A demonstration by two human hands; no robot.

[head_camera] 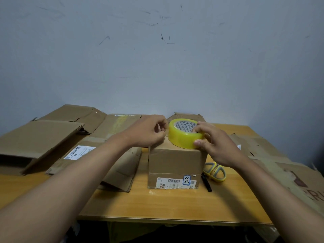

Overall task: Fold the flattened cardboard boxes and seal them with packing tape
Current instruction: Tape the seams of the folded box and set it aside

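A folded-up cardboard box (175, 163) stands in the middle of the wooden table (166, 204), a shipping label on its front face. On its top rests a yellow roll of packing tape (184, 137), tilted toward me. My right hand (215, 146) grips the roll, fingers inside the core and thumb on the outer face. My left hand (149, 131) is at the roll's left side, fingers curled and pinching at the tape's surface by the box's top left edge. Whether a loose tape end is lifted cannot be seen.
Several flattened cardboard boxes (40, 137) lie stacked on the left and at the back. More flat cardboard (280, 165) covers the right side. Yellow-and-grey scissors (214, 170) and a black pen (206, 183) lie just right of the box. A wall stands close behind.
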